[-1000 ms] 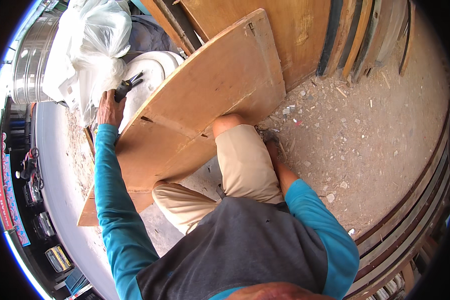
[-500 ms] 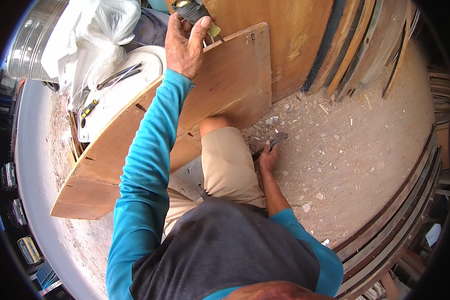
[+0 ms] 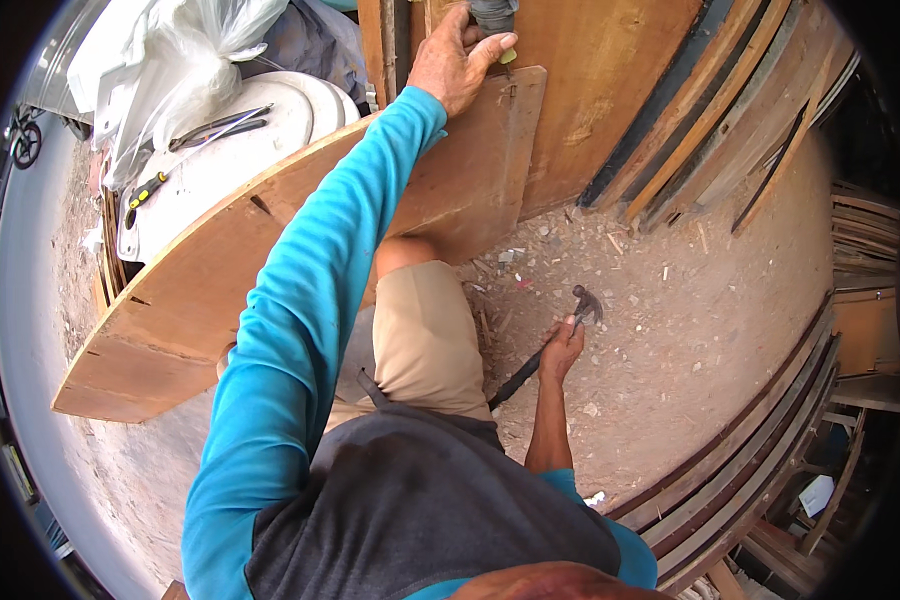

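My left hand [image 3: 460, 62] is at the upper edge of a large brown wooden panel [image 3: 210, 240]. Its fingers close round a grey, dark-wrapped roundish object [image 3: 492, 14] with a yellow-green tab, cut off by the top of the view; its kind I cannot make out. The panel stands tilted in front of me, against my bent knee. On my right side, my right hand [image 3: 562, 350] grips a claw hammer [image 3: 588, 303] close below its metal head. The hammer's black handle slants back toward my thigh, above the dusty ground.
Left of the panel, a white round-ended surface [image 3: 300, 100] carries a yellow-and-black screwdriver [image 3: 147, 189], dark pliers-like tools [image 3: 220, 130] and clear plastic bags [image 3: 170, 80]. Upright boards [image 3: 700, 100] lean at the far right. Long planks [image 3: 740, 470] lie at the near right. Chips litter the ground [image 3: 670, 370].
My right hand has brought the hammer out to the right, away from my knee, so its head and handle show. My left hand, still on the wrapped object, sits farther right. The view has shifted.
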Tool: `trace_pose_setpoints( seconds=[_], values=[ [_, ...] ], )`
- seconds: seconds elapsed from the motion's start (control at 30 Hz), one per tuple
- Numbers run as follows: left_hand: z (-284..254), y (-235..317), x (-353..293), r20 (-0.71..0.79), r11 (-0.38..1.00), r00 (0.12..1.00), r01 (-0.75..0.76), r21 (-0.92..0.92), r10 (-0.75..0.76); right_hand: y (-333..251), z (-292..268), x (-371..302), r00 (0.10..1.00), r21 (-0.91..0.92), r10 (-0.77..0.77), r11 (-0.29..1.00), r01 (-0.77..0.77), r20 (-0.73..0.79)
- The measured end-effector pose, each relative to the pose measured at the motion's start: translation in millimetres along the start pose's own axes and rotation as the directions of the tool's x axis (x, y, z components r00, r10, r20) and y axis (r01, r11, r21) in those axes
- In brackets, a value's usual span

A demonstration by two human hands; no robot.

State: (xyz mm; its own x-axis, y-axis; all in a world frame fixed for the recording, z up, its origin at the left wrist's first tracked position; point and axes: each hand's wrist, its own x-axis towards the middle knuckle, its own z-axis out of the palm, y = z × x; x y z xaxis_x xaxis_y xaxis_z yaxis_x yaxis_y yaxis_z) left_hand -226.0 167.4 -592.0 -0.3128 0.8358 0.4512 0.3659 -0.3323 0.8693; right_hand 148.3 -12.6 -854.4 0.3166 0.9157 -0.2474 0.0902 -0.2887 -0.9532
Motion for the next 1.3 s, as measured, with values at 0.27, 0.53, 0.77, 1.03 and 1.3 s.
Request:
trace_pose_setpoints(
  seconds=[0.27,0.53,0.77,1.03,1.3],
  values=[
    [-3,-21,5,0.229,0.968,0.97,0.021,0.252,-0.08,32,7,-12,0.973,-0.169,0.099,0.984,-0.064,0.208],
    [-7,-28,10,0.238,0.984,0.969,0.019,0.176,-0.061,-66,92,3,0.914,-0.128,-0.077,0.982,0.138,0.397],
    [-1,-9,-1,0.285,0.997,0.958,0.017,0.074,-0.038,-166,133,34,0.88,0.114,-0.35,0.937,0.331,0.322],
    [8,18,-20,0.339,0.989,0.931,0.147,-0.012,-0.134,-240,174,89,0.838,0.0,-0.502,0.858,0.514,0.214],
    [14,19,-3,0.305,0.948,0.947,0.186,-0.258,-0.103,-228,185,83,0.876,0.031,-0.428,0.901,0.433,0.22]
  ],
)
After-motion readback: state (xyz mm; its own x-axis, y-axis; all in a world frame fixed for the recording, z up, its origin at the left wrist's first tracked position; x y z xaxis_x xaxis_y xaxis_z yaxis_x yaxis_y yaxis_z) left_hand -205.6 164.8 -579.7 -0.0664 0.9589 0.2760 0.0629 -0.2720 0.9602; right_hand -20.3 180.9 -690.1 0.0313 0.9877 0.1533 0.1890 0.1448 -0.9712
